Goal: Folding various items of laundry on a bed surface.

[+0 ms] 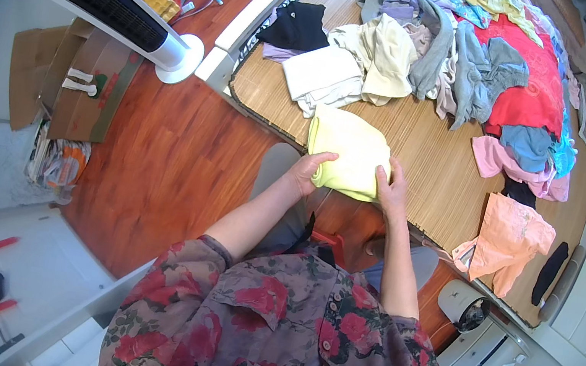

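A folded pale yellow garment (350, 149) lies over the near edge of the bed, held from both sides. My left hand (310, 171) grips its left near corner, thumb on top and fingers hidden beneath. On the other side my right hand (392, 188) has hold of the right edge, thumb uppermost. Just beyond the yellow cloth sits a folded white garment (325, 78). Beside that are a cream garment (386, 62) and a folded black garment (297, 27). Farther right lies a peach-coloured garment (513, 240) with sleeves.
Loose clothes, including a grey garment (478, 68) and a red cloth (533, 101), are heaped across the bamboo mat (435, 166). A white tower fan (175, 55) and an opened cardboard box (90, 91) stand on the wooden floor at left. A bin (459, 304) stands below the bed at right.
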`<control>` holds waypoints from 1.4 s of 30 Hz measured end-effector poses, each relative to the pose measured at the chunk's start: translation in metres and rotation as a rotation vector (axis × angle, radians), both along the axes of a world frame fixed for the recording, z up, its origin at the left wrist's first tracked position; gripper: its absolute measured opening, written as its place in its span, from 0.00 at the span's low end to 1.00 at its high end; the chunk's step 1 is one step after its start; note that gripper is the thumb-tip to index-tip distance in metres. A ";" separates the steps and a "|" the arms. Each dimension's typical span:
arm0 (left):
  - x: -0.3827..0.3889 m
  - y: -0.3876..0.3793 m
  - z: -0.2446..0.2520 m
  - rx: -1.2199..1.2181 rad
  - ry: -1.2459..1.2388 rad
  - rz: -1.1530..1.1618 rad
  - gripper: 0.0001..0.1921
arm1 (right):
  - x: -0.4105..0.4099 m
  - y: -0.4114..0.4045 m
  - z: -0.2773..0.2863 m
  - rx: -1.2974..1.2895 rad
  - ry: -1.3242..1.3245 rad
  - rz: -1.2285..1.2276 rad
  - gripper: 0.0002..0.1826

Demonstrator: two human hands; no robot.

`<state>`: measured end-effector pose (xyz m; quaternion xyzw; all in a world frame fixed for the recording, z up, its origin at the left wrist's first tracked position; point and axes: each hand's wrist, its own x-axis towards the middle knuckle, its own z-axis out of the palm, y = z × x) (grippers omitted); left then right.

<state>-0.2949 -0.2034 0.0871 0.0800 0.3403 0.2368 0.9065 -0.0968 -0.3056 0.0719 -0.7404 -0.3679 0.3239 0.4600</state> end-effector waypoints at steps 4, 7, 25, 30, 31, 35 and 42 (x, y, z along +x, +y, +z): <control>-0.004 -0.002 0.007 0.027 0.028 0.015 0.22 | -0.008 -0.004 0.004 -0.068 -0.261 0.080 0.31; -0.008 0.002 0.022 0.031 0.065 0.045 0.22 | -0.001 -0.002 -0.001 -0.083 -0.126 0.035 0.29; 0.065 0.276 0.126 0.406 0.005 0.532 0.23 | 0.049 0.035 -0.054 -0.299 -1.005 0.157 0.34; 0.112 0.360 0.089 0.478 0.059 0.616 0.22 | 0.053 0.040 -0.062 -0.235 -0.973 0.117 0.33; 0.119 0.368 0.075 0.441 0.321 0.652 0.23 | 0.053 0.042 -0.065 -0.244 -0.963 0.124 0.33; 0.142 0.304 0.010 1.369 1.244 0.626 0.38 | 0.056 0.041 -0.070 -0.203 -0.954 0.104 0.34; 0.095 0.143 -0.034 1.823 1.427 -0.140 0.45 | 0.058 0.041 -0.068 -0.189 -0.952 0.108 0.33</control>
